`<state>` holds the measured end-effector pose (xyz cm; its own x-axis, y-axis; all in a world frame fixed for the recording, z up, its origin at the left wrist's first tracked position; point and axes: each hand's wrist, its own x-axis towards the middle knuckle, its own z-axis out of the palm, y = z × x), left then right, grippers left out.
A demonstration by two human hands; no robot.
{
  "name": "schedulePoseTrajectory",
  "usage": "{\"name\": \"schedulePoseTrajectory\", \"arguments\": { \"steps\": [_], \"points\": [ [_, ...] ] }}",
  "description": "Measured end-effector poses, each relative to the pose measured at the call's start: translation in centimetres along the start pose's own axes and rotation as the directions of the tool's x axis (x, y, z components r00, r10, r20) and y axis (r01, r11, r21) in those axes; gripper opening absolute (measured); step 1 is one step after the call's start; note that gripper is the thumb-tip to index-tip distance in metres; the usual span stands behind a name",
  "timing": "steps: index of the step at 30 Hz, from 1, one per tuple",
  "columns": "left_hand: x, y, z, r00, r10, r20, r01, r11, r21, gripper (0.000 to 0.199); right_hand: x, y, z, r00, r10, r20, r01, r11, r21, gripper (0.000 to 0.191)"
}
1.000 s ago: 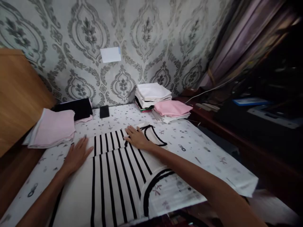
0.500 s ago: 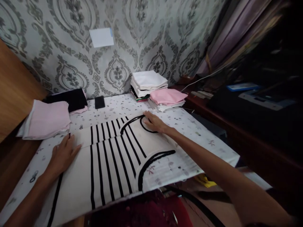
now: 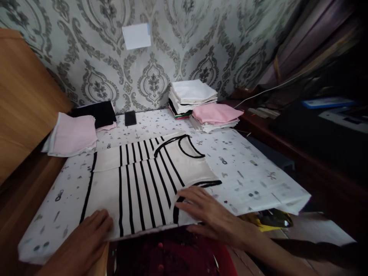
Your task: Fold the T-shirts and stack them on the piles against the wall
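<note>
Printed tablecloth [image 3: 258, 188] lay beneath the striped sleeveless top [image 3: 107, 188] – likely light, limp, best taken by its near edge – left hand [image 3: 92, 235] curled there, hold unclear; right hand [image 3: 214, 212] loosely spread.

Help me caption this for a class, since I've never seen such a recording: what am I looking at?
There is no machine: these are a person's two bare hands. Every picture comes from one camera worn on the head, looking forward and down.

A cream sleeveless top with black stripes lies on a white printed cloth. The left hand is at its near edge, the right hand at the near armhole; I can't tell whether either grips it. Behind are folded white, pink and black fabrics and a flat black rectangular object.
</note>
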<state>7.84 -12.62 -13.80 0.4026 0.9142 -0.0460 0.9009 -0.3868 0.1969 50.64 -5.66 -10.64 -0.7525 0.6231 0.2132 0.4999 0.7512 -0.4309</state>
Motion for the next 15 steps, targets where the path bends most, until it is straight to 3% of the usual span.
{"name": "schedulePoseTrajectory", "arguments": {
  "steps": [3, 6, 10, 13, 15],
  "points": [
    [-0.1, -0.7, 0.2, 0.999, 0.051, -0.01, -0.051, 0.999, -0.011, 0.054, 2.2, -1.4, 1.5, 0.997, -0.072, 0.03, 0.071, 0.997, 0.032, 0.03],
    [-0.3, -0.6, -0.5, 1.0, 0.024, 0.007, -0.023, 0.998, -0.062, 0.043, 3.2, -1.6, 2.0, 0.996, -0.085, 0.036, 0.082, 0.993, 0.079, 0.017],
    [0.7, 0.5, -3.9, 0.989, -0.046, 0.141, 0.079, 0.969, -0.235, 0.025, 3.7, -1.3, 1.3, 0.997, -0.065, 0.033, 0.057, 0.974, 0.22, 0.017],
    [3.1, 0.0, -7.2, 0.963, -0.113, 0.246, 0.209, 0.889, -0.408, 0.027, 5.8, -0.3, 0.2, 0.996, 0.088, -0.016, -0.074, 0.91, 0.409, 0.016],
    [5.4, -1.3, -8.5, 0.963, -0.193, 0.186, 0.263, 0.815, -0.516, 0.031, 8.3, 1.1, -0.2, 0.968, 0.248, -0.045, -0.192, 0.84, 0.507, 0.016]
  ]
}}
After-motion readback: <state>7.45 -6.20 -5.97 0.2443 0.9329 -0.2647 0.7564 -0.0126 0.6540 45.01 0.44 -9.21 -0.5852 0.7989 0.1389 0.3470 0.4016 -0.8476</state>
